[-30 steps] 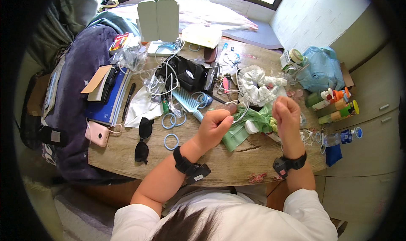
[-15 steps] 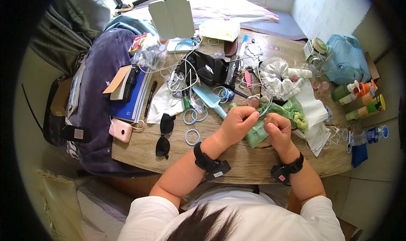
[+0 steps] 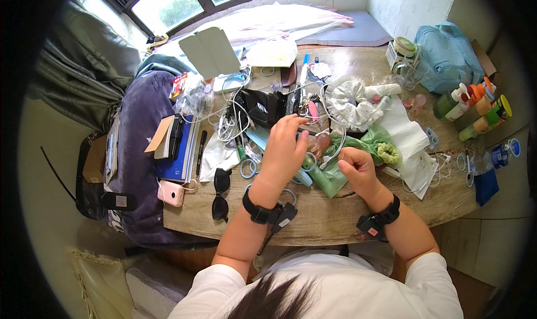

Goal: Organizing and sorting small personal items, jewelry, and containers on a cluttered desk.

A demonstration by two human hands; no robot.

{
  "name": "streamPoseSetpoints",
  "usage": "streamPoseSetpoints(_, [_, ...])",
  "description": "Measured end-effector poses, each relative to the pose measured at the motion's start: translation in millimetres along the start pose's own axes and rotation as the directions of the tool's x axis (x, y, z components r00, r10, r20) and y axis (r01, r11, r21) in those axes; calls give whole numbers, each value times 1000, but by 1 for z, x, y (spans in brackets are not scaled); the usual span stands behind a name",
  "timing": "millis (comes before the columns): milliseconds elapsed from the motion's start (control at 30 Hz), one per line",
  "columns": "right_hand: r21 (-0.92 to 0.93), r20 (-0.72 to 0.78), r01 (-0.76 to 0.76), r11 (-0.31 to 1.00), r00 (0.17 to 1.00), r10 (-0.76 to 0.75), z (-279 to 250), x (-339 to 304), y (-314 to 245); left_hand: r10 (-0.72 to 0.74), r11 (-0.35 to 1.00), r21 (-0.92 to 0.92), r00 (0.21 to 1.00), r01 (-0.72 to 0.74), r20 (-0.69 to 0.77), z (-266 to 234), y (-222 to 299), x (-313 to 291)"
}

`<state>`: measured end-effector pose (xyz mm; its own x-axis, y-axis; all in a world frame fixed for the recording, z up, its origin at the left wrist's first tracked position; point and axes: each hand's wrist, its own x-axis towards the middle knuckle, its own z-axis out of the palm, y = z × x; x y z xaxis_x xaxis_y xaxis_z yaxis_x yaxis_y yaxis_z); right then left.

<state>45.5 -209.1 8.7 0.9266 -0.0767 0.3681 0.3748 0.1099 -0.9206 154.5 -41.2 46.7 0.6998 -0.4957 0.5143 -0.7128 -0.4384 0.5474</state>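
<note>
My left hand [image 3: 285,153] is over the middle of the table with its fingers stretched out and the thumb apart, holding nothing. Beneath and beside it lie a light blue comb [image 3: 258,137] and blue ring-shaped bands [image 3: 248,168]. To its right, my right hand [image 3: 358,169] is curled closed; whatever its fingers may hold is hidden. A white cable [image 3: 342,140] curves down between the hands, its end close to the right hand's fingers. Green plastic bag [image 3: 330,183] lies under and left of that hand, with a light green scrunchie [image 3: 387,153] beyond it.
A black pouch [image 3: 263,107] and a white scrunchie [image 3: 352,104] lie farther back. Sunglasses [image 3: 221,193], a pink power bank [image 3: 170,192] and a blue notebook [image 3: 178,159] are at left. Bottles [image 3: 484,120] and a light blue bag [image 3: 447,59] stand at right.
My left hand has opened from a closed grip near the cable and moved left over the comb. The cable's end now hangs between the hands. My right hand stays closed.
</note>
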Motion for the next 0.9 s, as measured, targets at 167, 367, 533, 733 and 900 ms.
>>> streamPoseSetpoints(167, [-23,3,19,1000,1000,-19,1,0,-2,-67,986,153,998,65,11,11,-27,28])
streamPoseSetpoints(367, [-38,0,17,999,1000,-17,-2,-3,-4,-261,886,413,963,211,66,19,-28,36])
streamPoseSetpoints(533, [-28,14,3,1000,1000,-3,1,-3,-4,-288,854,473,954,218,81,30,-31,31])
streamPoseSetpoints(733, [-63,18,0,998,1000,1,1,-1,-3,-333,902,340,931,268,150,24,-26,34])
streamPoseSetpoints(900, [-36,8,-15,999,1000,15,3,-1,-2,-321,941,140,943,308,85,7,-28,39])
